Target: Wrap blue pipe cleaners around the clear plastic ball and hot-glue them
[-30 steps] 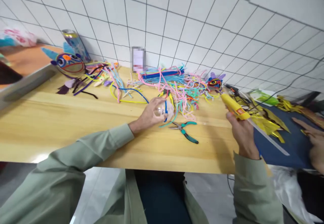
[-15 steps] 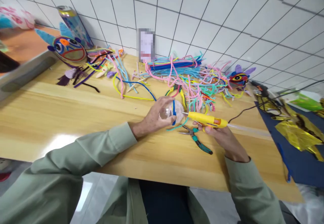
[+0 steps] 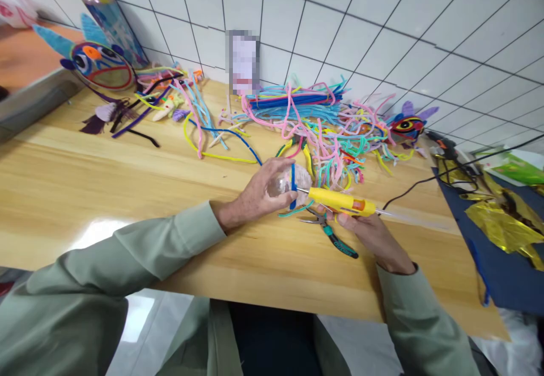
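White tiled wall (image 3: 382,18) | wooden table (image 3: 106,194) | pipe cleaners (image 3: 314,126) heaped at back

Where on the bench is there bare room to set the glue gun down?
Bare wood lies on the table left of the left hand and along the near edge below the pliers. The pipe cleaners crowd the back; the right hand holds the glue gun.

Clear ball (image 3: 285,183) with blue band, yellow glue gun (image 3: 340,201) nozzle touching it
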Tool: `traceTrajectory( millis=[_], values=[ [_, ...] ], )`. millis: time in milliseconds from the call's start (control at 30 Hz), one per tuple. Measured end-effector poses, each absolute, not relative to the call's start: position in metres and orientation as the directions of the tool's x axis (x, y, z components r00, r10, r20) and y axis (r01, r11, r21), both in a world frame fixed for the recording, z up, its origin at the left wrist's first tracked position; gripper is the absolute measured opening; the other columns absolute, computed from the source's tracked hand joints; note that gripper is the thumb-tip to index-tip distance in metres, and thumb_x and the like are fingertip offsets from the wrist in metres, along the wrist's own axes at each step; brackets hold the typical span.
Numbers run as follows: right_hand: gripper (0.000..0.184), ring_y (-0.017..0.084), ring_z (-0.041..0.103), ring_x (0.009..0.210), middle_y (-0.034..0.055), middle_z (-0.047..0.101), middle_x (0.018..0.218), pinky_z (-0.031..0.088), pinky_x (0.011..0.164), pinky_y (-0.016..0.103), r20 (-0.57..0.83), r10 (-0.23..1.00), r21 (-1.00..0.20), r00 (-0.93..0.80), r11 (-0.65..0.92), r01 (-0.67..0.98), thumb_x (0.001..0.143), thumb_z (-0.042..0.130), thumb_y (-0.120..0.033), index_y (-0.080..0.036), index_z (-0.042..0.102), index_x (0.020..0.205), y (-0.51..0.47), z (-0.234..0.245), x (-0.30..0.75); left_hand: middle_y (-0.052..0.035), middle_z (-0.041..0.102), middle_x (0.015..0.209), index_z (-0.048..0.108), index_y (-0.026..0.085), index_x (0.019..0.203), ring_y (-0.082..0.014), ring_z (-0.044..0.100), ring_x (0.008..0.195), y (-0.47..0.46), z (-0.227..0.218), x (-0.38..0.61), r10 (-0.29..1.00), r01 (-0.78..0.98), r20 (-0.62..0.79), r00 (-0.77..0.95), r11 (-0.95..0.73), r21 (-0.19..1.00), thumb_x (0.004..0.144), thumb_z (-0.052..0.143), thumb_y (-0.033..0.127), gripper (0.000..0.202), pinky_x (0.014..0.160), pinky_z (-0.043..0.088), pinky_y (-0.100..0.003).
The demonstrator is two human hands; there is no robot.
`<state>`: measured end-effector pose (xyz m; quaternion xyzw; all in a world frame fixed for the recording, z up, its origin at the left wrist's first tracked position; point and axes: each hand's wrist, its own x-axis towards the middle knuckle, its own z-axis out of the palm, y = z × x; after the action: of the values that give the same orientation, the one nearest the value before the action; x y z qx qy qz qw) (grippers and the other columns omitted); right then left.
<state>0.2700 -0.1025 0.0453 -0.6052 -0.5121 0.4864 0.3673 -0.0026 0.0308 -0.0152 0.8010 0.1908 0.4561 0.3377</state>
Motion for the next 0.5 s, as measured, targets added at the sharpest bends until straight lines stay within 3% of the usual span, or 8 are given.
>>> traceTrajectory(
  millis=[133, 333, 500],
  values=[
    [0.052, 0.036, 0.084, 0.113, 0.0096, 0.089, 0.114, 0.068, 0.108, 0.057, -0.211, 0.977, -0.947, -0.011, -0.202, 0.249, 0.084, 0.088, -0.074, -0.029, 0.088, 0.11, -0.103, 0.05, 0.266, -0.0145, 0.066, 0.15, 0.055, 0.027, 0.156, -0.0316, 0.066, 0.141, 0.031, -0.015, -0.003, 0.614, -0.02, 0.601, 0.511, -0.691, 0.723, 0.103, 0.076, 0.05, 0.062, 0.122, 0.056, -0.054],
    [0.049, 0.038, 0.079, 0.128, 0.0052, 0.087, 0.127, 0.06, 0.121, 0.061, -0.167, 0.986, -0.954, 0.002, -0.162, 0.251, 0.087, 0.086, -0.072, -0.035, 0.089, 0.117, -0.103, 0.055, 0.261, -0.0152, 0.066, 0.148, 0.055, 0.027, 0.157, -0.0319, 0.067, 0.14, 0.031, -0.018, -0.001, 0.599, -0.02, 0.616, 0.511, -0.709, 0.705, 0.102, 0.076, 0.051, 0.063, 0.12, 0.057, -0.055],
    [0.049, 0.039, 0.081, 0.124, 0.0065, 0.088, 0.124, 0.066, 0.113, 0.06, -0.179, 0.983, -0.959, -0.03, -0.168, 0.228, 0.086, 0.087, -0.071, -0.033, 0.089, 0.117, -0.103, 0.057, 0.261, -0.0143, 0.065, 0.151, 0.054, 0.03, 0.159, -0.0335, 0.066, 0.142, 0.031, -0.02, -0.001, 0.602, -0.029, 0.607, 0.518, -0.697, 0.716, 0.1, 0.079, 0.049, 0.066, 0.122, 0.055, -0.057]
  ],
)
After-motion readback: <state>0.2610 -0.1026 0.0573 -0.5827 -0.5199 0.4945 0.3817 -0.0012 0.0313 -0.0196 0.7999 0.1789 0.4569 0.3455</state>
